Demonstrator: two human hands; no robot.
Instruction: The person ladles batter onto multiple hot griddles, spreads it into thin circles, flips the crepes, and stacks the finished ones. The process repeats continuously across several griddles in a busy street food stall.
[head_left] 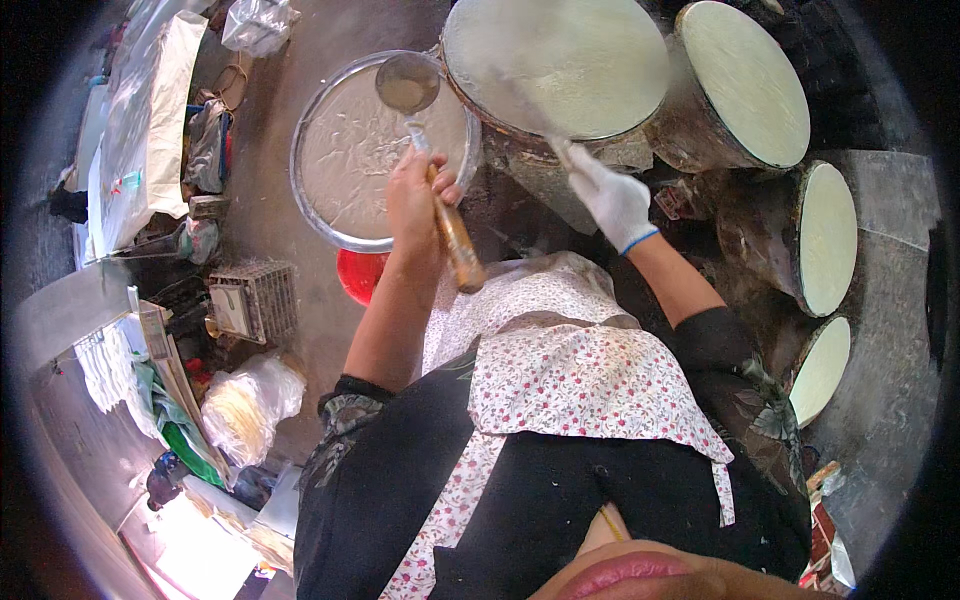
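Observation:
My bare left hand (415,190) is closed around the wooden handle of a ladle (408,84). The round ladle bowl is over the far part of a wide metal basin (303,190) of pale, thick batter (345,140). In a white glove, my right hand (612,198) grips the near end of a thin-handled tool (558,148). Its far end is smeared by motion over a round griddle (610,95) covered with a pale layer, so its kind cannot be made out.
More round griddles with pale tops curve along the right: one far right (748,85), one at mid right (828,240), one nearer (822,372). Beneath the basin shows a red container (362,272). A wire crate (268,302) and a plastic bag (252,405) lie at left.

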